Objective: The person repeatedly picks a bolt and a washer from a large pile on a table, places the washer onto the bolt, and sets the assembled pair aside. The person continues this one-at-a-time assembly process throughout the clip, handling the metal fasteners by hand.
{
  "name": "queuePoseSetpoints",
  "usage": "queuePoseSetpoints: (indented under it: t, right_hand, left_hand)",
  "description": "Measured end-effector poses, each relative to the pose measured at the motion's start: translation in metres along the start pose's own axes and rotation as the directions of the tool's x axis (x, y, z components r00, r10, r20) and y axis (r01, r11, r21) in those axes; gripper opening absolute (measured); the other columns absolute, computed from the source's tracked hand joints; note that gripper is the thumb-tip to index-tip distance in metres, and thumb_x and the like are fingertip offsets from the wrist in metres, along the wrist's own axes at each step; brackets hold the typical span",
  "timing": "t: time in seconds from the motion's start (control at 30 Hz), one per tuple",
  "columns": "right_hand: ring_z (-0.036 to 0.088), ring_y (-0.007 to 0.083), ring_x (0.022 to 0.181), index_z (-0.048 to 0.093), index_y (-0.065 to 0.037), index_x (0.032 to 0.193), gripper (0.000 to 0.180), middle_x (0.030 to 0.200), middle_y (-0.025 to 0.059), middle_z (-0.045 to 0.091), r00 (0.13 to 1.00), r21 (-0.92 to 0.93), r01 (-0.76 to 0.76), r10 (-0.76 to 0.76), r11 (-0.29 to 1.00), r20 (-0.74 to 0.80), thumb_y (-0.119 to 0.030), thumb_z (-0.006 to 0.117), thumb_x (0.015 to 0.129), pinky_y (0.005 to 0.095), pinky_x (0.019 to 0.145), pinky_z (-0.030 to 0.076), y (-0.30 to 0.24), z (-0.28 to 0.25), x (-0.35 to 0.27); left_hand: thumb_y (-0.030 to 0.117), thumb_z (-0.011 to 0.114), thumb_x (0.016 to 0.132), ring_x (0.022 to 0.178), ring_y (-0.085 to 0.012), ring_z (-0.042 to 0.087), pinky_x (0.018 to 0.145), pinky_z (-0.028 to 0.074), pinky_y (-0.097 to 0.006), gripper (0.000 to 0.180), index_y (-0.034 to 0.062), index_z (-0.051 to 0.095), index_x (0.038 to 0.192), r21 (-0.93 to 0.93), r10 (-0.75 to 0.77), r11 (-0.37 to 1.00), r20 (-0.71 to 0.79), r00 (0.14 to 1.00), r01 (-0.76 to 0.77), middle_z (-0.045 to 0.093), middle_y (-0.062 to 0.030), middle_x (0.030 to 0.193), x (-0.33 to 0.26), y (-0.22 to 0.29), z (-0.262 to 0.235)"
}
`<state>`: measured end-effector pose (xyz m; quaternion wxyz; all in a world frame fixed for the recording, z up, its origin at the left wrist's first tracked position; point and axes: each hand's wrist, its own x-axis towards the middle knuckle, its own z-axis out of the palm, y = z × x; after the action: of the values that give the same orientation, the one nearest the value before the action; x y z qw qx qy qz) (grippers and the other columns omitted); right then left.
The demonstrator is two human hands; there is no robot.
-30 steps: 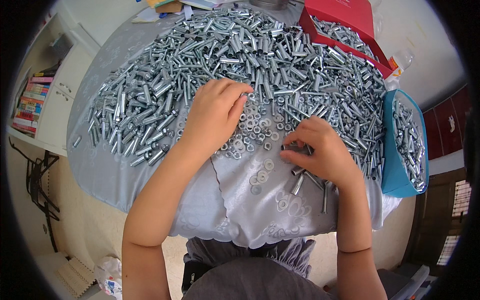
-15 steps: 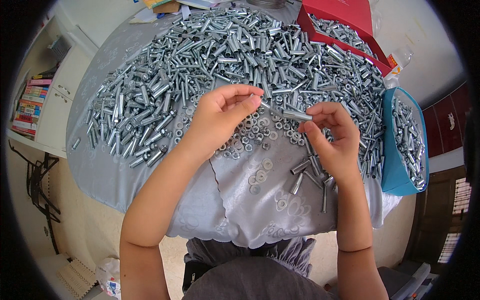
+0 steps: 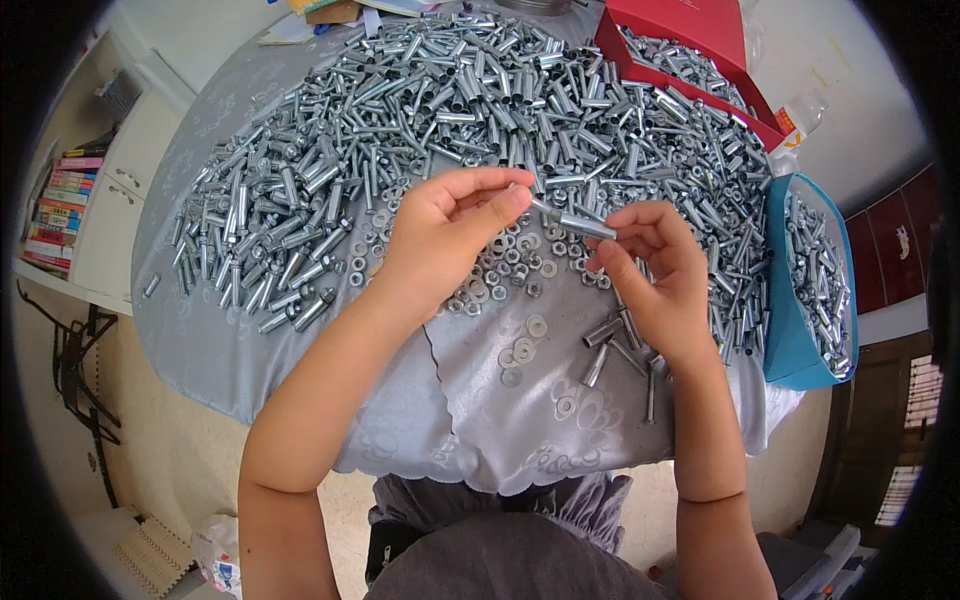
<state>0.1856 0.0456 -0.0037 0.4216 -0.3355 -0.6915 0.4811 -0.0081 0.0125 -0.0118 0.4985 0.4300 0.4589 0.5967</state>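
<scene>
My left hand (image 3: 456, 225) pinches the end of a thin metal bolt (image 3: 541, 205) whose shaft points right. Between thumb and fingers, my right hand (image 3: 655, 270) grips a silver metal sleeve (image 3: 585, 226). The sleeve's left end meets the bolt, and the shaft seems to run partly into it. Below my hands lie loose nuts (image 3: 518, 274) and flat washers (image 3: 523, 350). A few sleeves and bolts (image 3: 597, 364) rest near my right wrist. A big heap of sleeves and bolts (image 3: 480, 90) spreads across the far side of the table.
A grey patterned cloth (image 3: 380, 400) covers the round table. Far right stands a red box (image 3: 755, 125) holding metal parts, and a blue box (image 3: 790, 360) of parts is at the right edge. Assembled bolts (image 3: 300, 260) pile up on the left. A bookshelf (image 3: 60, 215) stands beyond.
My right hand has shifted slightly left and up, bringing the sleeve further over the bolt's shaft. My left hand has moved a little to the right.
</scene>
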Motion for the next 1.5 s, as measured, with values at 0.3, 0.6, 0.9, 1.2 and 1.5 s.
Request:
queuePoseSetpoints:
  t: [0.3,0.6,0.9,1.2,1.5]
  right_hand:
    - [0.059,0.0131,0.075,0.049,0.003,0.097,0.018,0.088,0.0089,0.06,0.998,0.132,-0.049,0.045,0.99,0.032,0.002,0.056,0.081,0.0233,0.068,0.047,-0.002,0.002,0.0]
    - [0.06,0.0147,0.076,0.05,0.003,0.097,0.017,0.09,0.0109,0.061,0.99,0.217,-0.135,0.125,0.967,0.061,0.001,0.057,0.082,0.0242,0.069,0.048,-0.007,0.006,0.0]
    - [0.06,0.0137,0.072,0.059,0.004,0.092,0.014,0.082,0.0106,0.063,0.988,0.307,-0.139,0.112,0.941,0.106,-0.002,0.062,0.079,0.0236,0.067,0.048,-0.009,0.001,-0.002]
    - [0.059,0.012,0.078,0.058,0.005,0.099,0.019,0.087,0.0087,0.062,0.988,0.209,-0.139,0.121,0.968,0.099,-0.002,0.059,0.082,0.0233,0.072,0.048,-0.01,0.011,-0.003]
    - [0.06,0.0124,0.077,0.058,0.004,0.09,0.013,0.084,0.0077,0.062,0.992,0.163,-0.103,0.089,0.981,0.091,-0.003,0.061,0.08,0.0235,0.07,0.048,-0.01,0.016,-0.008]
  left_hand:
    - [0.019,0.062,0.082,0.073,-0.0078,0.056,0.069,0.044,-0.019,0.029,-0.0025,0.061,0.102,0.086,0.026,0.996,0.082,0.996,-0.033,0.063,-0.0063,0.086,-0.006,-0.006,0.005]
    - [0.009,0.054,0.085,0.085,-0.0123,0.059,0.079,0.048,-0.025,0.028,-0.0019,0.054,0.111,-0.142,0.073,0.989,0.174,0.982,-0.049,0.06,-0.0136,0.104,-0.004,-0.001,0.004]
    - [0.022,0.048,0.09,0.07,-0.0111,0.057,0.071,0.05,-0.025,0.032,-0.0026,0.054,0.11,-0.164,-0.086,0.974,0.356,0.931,0.153,0.06,-0.0086,0.084,-0.009,0.01,0.004]
    - [0.022,0.05,0.089,0.055,-0.0055,0.05,0.055,0.046,-0.021,0.025,-0.0009,0.057,0.093,0.155,-0.065,0.988,0.275,0.959,0.023,0.054,-0.0019,0.072,-0.016,0.013,0.01]
    - [0.028,0.058,0.085,0.056,-0.0012,0.041,0.048,0.031,-0.018,0.027,0.0027,0.058,0.074,0.244,0.039,0.965,0.247,0.968,-0.101,0.052,0.0036,0.065,-0.018,0.011,0.014]
